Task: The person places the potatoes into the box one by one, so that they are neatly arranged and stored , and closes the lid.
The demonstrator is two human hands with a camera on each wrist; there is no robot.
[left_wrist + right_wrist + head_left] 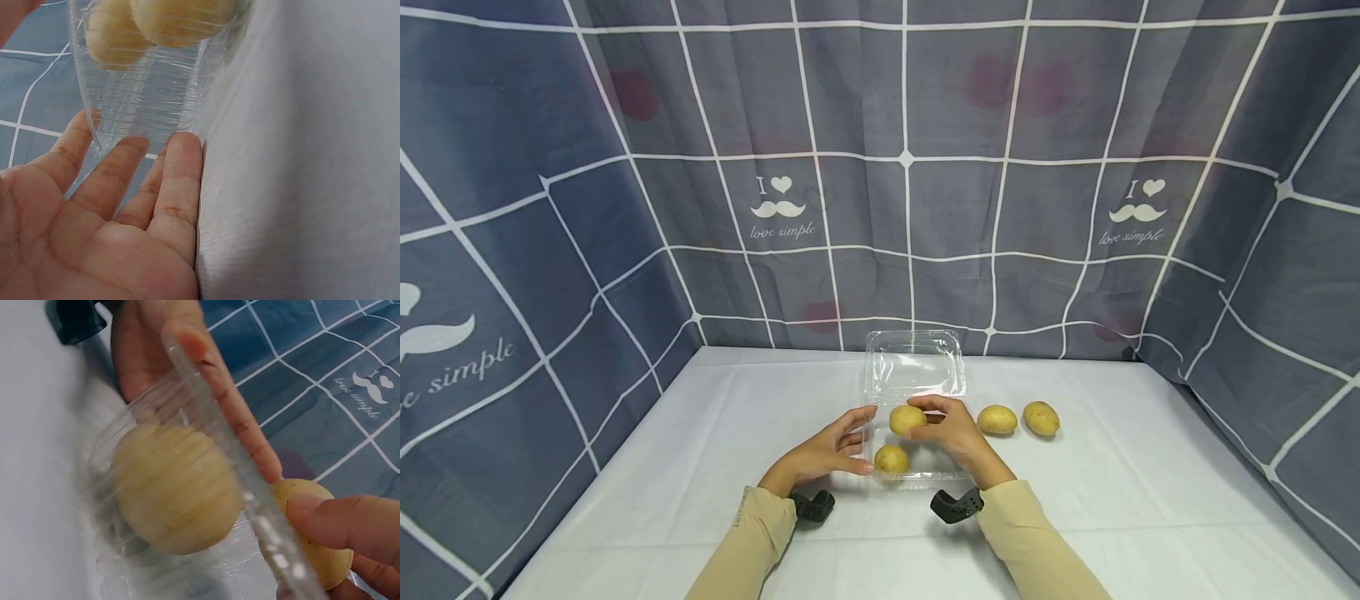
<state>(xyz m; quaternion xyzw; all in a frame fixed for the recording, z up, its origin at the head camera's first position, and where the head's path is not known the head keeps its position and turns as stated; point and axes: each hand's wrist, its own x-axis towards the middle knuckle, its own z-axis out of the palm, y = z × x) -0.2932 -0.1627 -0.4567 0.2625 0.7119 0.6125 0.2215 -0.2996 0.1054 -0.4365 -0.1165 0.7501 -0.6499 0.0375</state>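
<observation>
A clear plastic clamshell box (928, 467) stands on the white table with its lid (916, 367) raised at the back. One potato (891, 459) lies in its front left corner. My right hand (953, 429) pinches a second potato (907, 420) between thumb and fingers, over the left part of the box. The left hand (827, 450) is at the box's left side, thumb near the front corner. In the left wrist view its fingers (181, 181) are extended, fingertips right at the ribbed wall. Through that wall both potatoes show.
Two more potatoes, one (997, 420) close to the box and another (1041, 418) farther right, lie on the white tablecloth (700, 467). A grey checked curtain (865, 208) encloses the table at the back and both sides.
</observation>
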